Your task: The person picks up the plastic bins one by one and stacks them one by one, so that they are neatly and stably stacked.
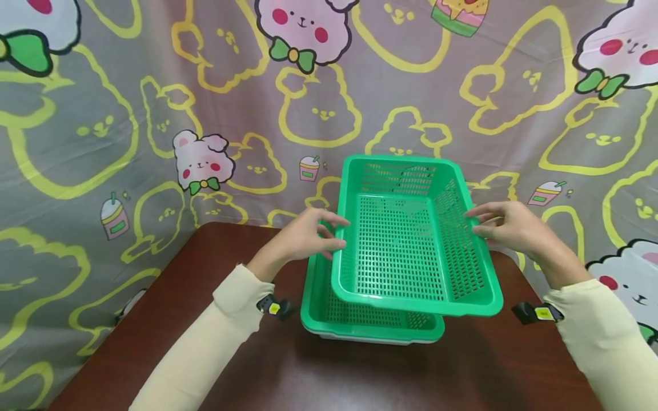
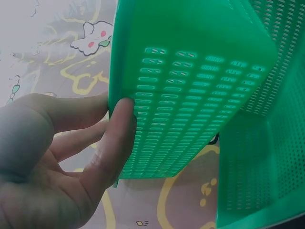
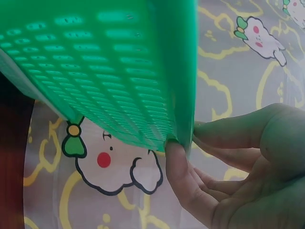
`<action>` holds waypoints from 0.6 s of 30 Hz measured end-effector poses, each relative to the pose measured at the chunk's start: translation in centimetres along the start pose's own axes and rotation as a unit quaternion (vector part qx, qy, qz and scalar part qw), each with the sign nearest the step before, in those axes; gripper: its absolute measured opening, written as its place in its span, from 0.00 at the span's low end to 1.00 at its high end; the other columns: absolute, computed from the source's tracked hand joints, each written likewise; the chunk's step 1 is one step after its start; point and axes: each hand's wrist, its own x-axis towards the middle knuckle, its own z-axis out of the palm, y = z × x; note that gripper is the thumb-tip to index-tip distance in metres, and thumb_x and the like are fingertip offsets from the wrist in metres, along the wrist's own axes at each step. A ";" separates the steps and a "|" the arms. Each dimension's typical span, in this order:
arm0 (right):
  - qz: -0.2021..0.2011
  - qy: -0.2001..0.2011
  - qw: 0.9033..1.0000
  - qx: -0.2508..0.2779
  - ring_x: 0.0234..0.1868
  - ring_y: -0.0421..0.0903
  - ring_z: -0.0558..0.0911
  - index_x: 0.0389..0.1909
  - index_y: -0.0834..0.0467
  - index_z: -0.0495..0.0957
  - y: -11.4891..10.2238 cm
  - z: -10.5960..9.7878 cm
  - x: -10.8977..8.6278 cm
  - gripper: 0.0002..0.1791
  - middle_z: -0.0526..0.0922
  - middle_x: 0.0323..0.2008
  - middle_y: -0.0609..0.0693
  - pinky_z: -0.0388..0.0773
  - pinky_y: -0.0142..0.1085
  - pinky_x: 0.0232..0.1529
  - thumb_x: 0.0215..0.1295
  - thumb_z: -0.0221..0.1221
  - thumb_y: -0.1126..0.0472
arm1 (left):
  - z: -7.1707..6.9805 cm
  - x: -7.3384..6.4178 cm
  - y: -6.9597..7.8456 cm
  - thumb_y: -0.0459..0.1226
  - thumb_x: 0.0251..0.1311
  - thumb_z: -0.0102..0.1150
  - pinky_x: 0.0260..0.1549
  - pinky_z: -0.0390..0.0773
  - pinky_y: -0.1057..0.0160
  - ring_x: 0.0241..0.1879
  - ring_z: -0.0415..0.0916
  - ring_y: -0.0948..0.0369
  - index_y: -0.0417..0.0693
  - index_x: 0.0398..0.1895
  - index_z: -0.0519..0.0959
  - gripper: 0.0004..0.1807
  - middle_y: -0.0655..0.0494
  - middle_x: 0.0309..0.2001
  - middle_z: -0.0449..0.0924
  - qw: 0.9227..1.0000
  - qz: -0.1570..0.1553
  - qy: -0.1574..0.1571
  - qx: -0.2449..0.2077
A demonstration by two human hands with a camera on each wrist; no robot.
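Note:
A green slotted plastic basket (image 1: 398, 245) is held up in the air, tilted, by both hands. My left hand (image 1: 312, 233) pinches its left rim, and the left wrist view shows thumb and fingers (image 2: 119, 126) on either side of that edge. On the opposite rim, my right hand (image 1: 509, 225) pinches the edge in the same way, with fingers (image 3: 177, 162) gripping it in the right wrist view. Beneath the raised basket sits a second green basket (image 1: 370, 330), partly covered by it. A white rim (image 1: 360, 340) shows under that lower basket.
The baskets are above a dark reddish-brown table (image 1: 247, 365). Behind and to the left hangs a grey cloth (image 1: 247, 108) printed with cartoon figures and yellow outlines. Each wrist wears a black strap with a small device.

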 end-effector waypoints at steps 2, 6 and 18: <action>-0.004 0.000 1.000 0.004 0.62 0.70 0.77 0.69 0.64 0.73 -0.1 0.3 0.1 0.25 0.72 0.64 0.73 0.89 0.46 0.47 0.75 0.58 0.59 | -0.1 -0.2 -0.2 0.31 0.65 0.68 0.34 0.90 0.58 0.35 0.86 0.58 0.38 0.67 0.77 0.27 0.40 0.50 0.72 1.000 0.000 0.000 -0.001; -0.017 0.000 1.000 0.011 0.61 0.70 0.78 0.67 0.65 0.74 -0.4 0.7 0.2 0.24 0.73 0.63 0.73 0.89 0.47 0.47 0.74 0.58 0.61 | -0.2 -0.5 -0.6 0.31 0.64 0.68 0.34 0.90 0.55 0.32 0.86 0.58 0.38 0.66 0.77 0.26 0.40 0.48 0.73 1.000 -0.001 0.002 -0.002; -0.023 -0.006 0.999 0.044 0.59 0.66 0.81 0.67 0.66 0.74 -0.8 1.4 0.2 0.24 0.73 0.63 0.72 0.89 0.42 0.47 0.74 0.60 0.62 | -0.7 -1.5 -1.1 0.32 0.65 0.68 0.36 0.90 0.54 0.31 0.88 0.54 0.38 0.67 0.77 0.26 0.42 0.46 0.74 1.000 -0.008 -0.001 0.004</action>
